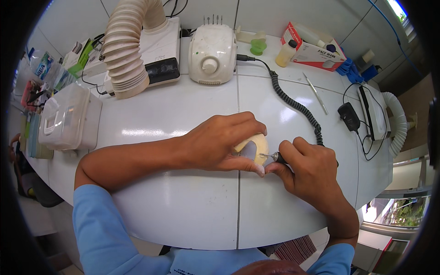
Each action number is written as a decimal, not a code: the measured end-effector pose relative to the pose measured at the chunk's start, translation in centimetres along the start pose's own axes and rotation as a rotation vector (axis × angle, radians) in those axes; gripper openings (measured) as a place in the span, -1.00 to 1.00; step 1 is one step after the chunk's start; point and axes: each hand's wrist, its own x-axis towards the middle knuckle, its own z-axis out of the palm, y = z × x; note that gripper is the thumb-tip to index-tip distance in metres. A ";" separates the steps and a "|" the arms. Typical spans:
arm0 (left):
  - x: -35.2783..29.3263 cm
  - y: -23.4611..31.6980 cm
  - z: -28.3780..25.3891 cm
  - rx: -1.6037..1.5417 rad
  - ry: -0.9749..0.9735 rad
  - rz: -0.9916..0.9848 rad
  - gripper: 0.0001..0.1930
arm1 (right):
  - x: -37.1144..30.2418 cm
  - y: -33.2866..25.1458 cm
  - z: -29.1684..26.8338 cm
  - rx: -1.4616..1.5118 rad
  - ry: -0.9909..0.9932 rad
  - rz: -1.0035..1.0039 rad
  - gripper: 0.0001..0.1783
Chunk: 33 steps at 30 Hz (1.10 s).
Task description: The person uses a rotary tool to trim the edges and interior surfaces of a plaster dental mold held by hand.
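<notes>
In my left hand (229,142) is a pale yellow, horseshoe-shaped dental model (261,145), gripped between the thumb below and the fingers above. My right hand (308,167) is closed around a dark rotary handpiece (278,157). The metal bur at its tip meets, or nearly meets, the inner right side of the model's arch. From the handpiece a black coiled cord (293,101) runs back to a white control unit (211,54) with a round knob and several upright burs on top. Part of the model is hidden behind my left fingers.
A beige ribbed suction hose (123,50) hangs at the back left, by a clear-lidded box (71,117). Back right are a small yellow bottle (286,53), a red-and-white carton (316,52) and a slim pen-like tool (315,93). A black adapter (349,116) with cables lies far right.
</notes>
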 end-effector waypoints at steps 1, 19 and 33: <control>0.0 0.0 0.0 -0.001 0.000 0.002 -0.22 | 0.0 0.0 0.1 -0.001 -0.001 0.000 -0.43; 0.0 0.2 0.1 0.028 -0.049 0.043 -0.24 | 0.1 0.1 -0.5 -0.012 -0.027 -0.035 -0.42; 0.1 0.1 0.2 0.065 -0.050 0.059 -0.22 | 0.2 0.2 -0.3 -0.032 0.007 -0.038 -0.42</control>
